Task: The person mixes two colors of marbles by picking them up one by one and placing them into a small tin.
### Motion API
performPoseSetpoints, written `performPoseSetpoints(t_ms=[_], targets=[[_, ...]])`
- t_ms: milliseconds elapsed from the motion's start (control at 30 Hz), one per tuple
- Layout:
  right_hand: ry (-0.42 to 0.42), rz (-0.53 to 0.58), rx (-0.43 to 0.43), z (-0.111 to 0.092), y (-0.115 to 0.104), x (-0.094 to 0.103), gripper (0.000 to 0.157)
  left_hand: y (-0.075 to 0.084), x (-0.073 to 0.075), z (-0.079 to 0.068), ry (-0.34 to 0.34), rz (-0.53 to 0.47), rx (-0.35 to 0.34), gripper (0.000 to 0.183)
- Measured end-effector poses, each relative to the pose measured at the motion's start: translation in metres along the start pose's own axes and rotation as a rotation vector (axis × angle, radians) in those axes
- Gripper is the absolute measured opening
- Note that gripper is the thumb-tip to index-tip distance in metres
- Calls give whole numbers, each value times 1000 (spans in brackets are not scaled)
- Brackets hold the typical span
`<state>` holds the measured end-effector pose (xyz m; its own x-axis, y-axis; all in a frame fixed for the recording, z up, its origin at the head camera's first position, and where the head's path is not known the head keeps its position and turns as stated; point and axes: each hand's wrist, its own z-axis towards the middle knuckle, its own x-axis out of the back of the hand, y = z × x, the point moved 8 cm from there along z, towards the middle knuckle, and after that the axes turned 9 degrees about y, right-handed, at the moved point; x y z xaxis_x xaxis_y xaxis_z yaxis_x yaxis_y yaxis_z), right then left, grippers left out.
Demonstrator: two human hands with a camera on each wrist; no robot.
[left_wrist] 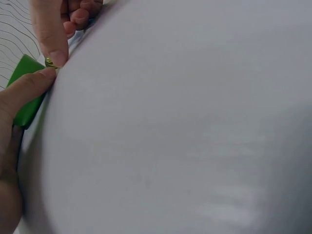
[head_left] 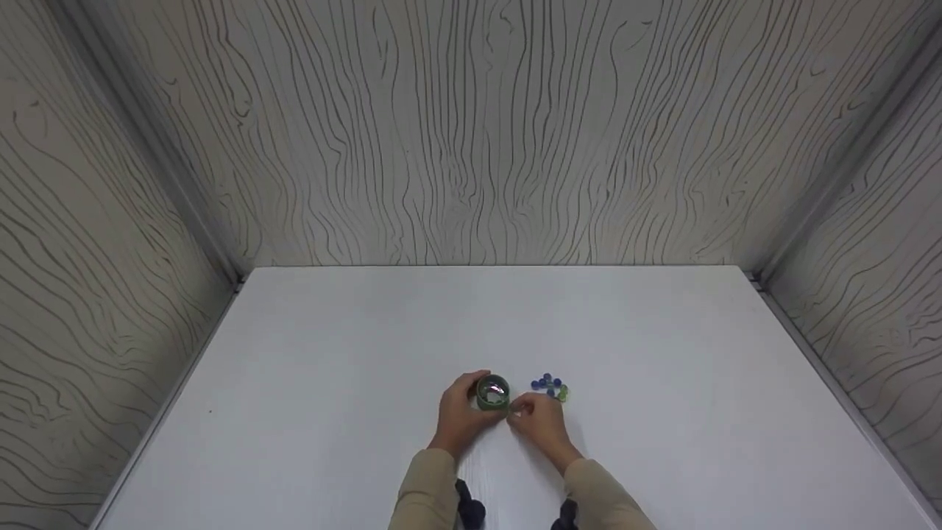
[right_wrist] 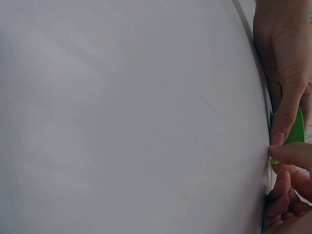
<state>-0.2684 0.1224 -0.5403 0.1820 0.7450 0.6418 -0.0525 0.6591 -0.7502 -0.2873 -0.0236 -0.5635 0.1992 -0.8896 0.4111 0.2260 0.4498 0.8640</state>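
Observation:
My left hand [head_left: 458, 416] curls round a small green cup [head_left: 491, 405] standing on the white table, thumb on the near side. The cup's inside looks dark and shiny from above. Just right of it, my right hand [head_left: 543, 427] pinches a yellow-green marble [left_wrist: 49, 62] between thumb and forefinger, low by the cup's side. In the left wrist view the marble touches the left thumb's tip, and the right hand's other fingers are curled. The right wrist view shows both thumbs meeting beside the green wall of the cup [right_wrist: 297, 127].
Beyond the right hand lies a loose group of several blue marbles [head_left: 547, 382] with a few yellow-green marbles [head_left: 563, 393] at its right end. Wood-grain patterned panels [head_left: 471, 132] enclose the white table [head_left: 331, 338] at the back and both sides.

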Motion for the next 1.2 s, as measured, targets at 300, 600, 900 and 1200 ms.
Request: performPoseSetpoints(t_ms=[300,600,900,1200], targets=[[-2,11,-9,1,-1,1,10,1,1,0,9,-17,4,62],[-9,19,-33,1,2,0,11,2,2,0,17,-1,-28,62],[-12,36,-51,1,4,1,11,1,0,0,7,-12,36,64],[41,38,-28,1,1,8,9,2,1,-1,-2,-35,-11,63]])
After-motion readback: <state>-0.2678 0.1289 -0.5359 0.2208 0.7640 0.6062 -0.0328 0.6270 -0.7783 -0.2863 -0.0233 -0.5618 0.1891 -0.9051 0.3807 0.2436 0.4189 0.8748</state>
